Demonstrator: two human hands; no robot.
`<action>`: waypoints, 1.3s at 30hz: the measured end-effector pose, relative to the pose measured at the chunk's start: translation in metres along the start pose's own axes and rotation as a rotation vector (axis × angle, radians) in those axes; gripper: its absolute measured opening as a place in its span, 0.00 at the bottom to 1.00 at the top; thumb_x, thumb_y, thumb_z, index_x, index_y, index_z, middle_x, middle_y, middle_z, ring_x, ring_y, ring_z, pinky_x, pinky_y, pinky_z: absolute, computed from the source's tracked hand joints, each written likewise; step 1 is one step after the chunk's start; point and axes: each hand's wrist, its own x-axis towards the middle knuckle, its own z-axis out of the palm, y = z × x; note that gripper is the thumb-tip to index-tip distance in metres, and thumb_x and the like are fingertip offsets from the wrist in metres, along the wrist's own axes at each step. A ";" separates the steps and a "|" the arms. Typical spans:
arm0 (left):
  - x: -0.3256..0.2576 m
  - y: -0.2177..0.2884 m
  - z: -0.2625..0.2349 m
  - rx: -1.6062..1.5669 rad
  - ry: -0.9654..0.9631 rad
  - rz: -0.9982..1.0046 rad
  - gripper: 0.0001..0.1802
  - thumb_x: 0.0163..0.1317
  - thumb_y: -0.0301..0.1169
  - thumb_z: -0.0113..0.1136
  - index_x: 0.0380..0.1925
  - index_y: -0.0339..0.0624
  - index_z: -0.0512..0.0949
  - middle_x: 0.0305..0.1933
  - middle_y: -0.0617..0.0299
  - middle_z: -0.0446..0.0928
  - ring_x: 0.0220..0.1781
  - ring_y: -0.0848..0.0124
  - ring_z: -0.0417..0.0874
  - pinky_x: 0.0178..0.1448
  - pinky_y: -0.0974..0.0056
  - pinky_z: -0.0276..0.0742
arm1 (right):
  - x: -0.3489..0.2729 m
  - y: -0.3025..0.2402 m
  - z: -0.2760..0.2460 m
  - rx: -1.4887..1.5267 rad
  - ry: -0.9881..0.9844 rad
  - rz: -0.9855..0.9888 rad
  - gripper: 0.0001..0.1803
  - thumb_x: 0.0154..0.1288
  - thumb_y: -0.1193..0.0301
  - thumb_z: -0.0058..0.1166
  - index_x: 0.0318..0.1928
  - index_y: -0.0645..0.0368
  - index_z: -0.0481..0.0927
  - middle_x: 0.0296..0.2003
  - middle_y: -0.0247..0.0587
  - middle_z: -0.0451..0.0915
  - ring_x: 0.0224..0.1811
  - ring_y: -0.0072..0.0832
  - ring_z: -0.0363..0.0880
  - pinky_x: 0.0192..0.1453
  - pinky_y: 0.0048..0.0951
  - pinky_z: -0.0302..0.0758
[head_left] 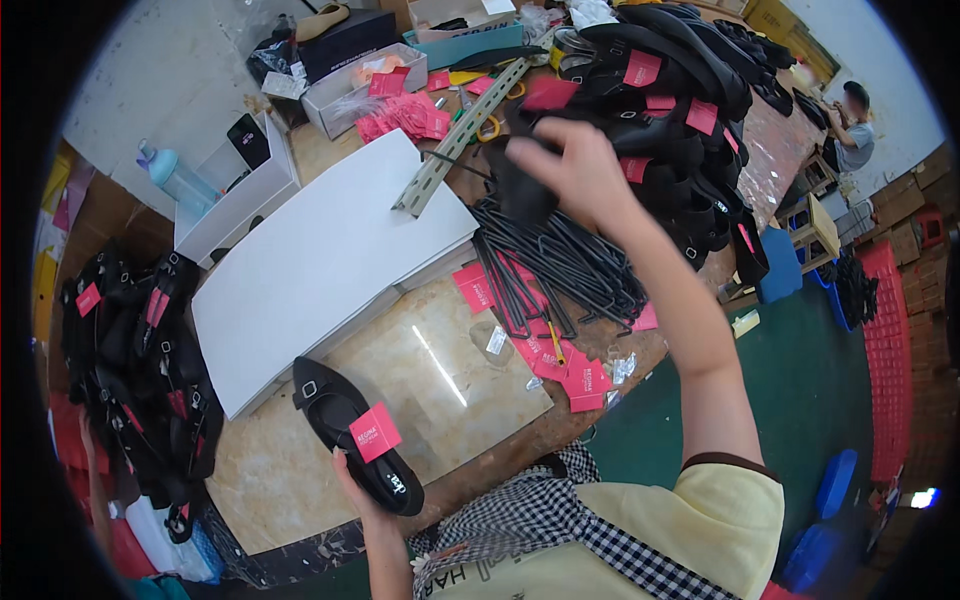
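Observation:
My left hand [362, 497] grips a black pointed shoe [330, 412] by its heel end, above the front of the table. The shoe has a small square buckle, and a pink card tag [375, 432] lies across its opening. Reaching far over the table, my right hand [580, 165] is blurred by motion. Its fingers are closed around another black shoe [522, 185], which is blurred too and hangs over a pile of black bent rods [560, 262]. Loose pink cards [586, 384] lie under and beside the rods.
A long white box [330, 255] lies across the table, with a slotted metal angle bar [460, 138] at its far end. Black shoes with pink tags heap at far right [660, 120] and at left [140, 340]. An open white box holds a bottle [178, 178]. Another person [852, 135] sits far right.

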 end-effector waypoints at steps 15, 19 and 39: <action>-0.030 0.013 0.007 1.520 -0.431 0.929 0.35 0.45 0.45 0.75 0.53 0.41 0.78 0.56 0.48 0.74 0.61 0.50 0.73 0.65 0.52 0.69 | -0.184 -0.081 0.072 -0.019 -0.284 -0.395 0.19 0.52 0.71 0.67 0.15 0.59 0.69 0.16 0.38 0.66 0.17 0.33 0.69 0.22 0.35 0.65; 0.003 0.028 0.046 1.686 -0.857 0.637 0.26 0.43 0.51 0.73 0.40 0.49 0.83 0.46 0.54 0.79 0.50 0.57 0.80 0.52 0.52 0.77 | -0.235 -0.031 0.103 -0.123 -0.511 -0.498 0.18 0.52 0.70 0.66 0.16 0.57 0.70 0.17 0.37 0.68 0.18 0.33 0.72 0.22 0.36 0.68; -0.025 0.042 0.102 0.868 -0.910 0.709 0.07 0.54 0.31 0.63 0.33 0.46 0.80 0.55 0.48 0.74 0.69 0.54 0.67 0.72 0.49 0.58 | -0.248 -0.038 0.108 1.536 -0.341 1.106 0.26 0.69 0.61 0.55 0.62 0.60 0.71 0.55 0.43 0.78 0.55 0.32 0.79 0.60 0.36 0.77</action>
